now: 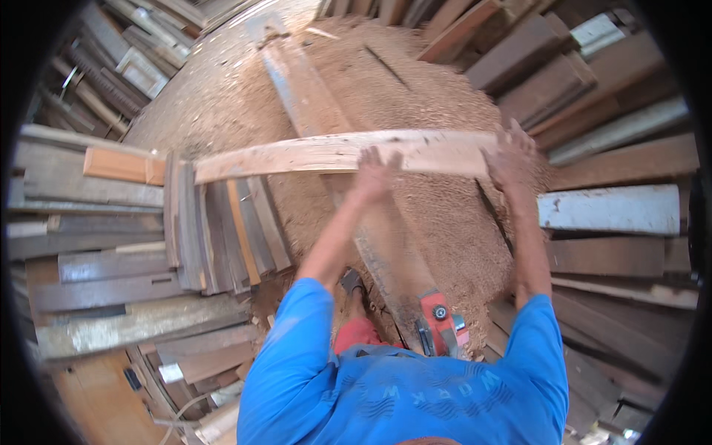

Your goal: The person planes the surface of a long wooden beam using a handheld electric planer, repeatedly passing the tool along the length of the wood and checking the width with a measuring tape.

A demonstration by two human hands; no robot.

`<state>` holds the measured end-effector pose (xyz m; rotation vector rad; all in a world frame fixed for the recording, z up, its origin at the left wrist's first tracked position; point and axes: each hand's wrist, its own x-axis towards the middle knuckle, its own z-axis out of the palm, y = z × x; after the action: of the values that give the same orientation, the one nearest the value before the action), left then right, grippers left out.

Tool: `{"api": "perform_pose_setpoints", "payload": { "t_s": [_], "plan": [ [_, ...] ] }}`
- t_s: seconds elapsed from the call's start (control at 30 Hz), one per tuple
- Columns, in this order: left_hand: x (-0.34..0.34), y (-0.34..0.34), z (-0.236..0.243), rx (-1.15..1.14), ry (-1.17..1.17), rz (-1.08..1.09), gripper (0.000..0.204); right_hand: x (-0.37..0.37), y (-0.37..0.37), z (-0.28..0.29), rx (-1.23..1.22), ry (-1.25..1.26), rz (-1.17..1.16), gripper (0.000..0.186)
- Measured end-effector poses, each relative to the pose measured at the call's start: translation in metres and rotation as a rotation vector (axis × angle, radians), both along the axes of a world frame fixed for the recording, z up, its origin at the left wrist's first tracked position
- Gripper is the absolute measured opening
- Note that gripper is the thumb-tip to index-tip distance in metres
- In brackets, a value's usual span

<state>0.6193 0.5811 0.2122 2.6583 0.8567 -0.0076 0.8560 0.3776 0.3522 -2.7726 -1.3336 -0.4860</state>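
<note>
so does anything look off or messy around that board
Yes, loose wood shavings are strewn around the long plank, so it looks spilled and unswept. The pale board at the left hand and right hand also has scattered dark marks; I can't tell whether they're damage or stains.

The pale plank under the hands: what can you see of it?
The pale wooden plank is long and narrow, its bare face flecked with dark marks. It crosses over a second board; whether they touch is unclear. The left hand lies near its middle, the right hand at its right end. Its curve may be lens bending.
</note>
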Motion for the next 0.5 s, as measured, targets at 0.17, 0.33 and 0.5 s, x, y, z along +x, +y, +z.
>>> {"api": "perform_pose_setpoints", "payload": {
  "t_s": [0.17,0.33,0.5],
  "plan": [
    [-0.041,-0.047,-0.038,0.084,-0.183,-0.064,0.096,-0.014,-0.075,-0.066,-0.243,0.564,-0.15,0.055],
    [-0.075,-0.062,-0.05,-0.044,-0.024,-0.029,0.096,-0.072,-0.175,-0.226,-0.068,0.683,0.037,0.05],
    [-0.085,-0.11,-0.051,-0.29,-0.216,0.684,0.105,-0.101,-0.17,-0.211,-0.236,0.966,-0.003,0.054]
  ]
}}
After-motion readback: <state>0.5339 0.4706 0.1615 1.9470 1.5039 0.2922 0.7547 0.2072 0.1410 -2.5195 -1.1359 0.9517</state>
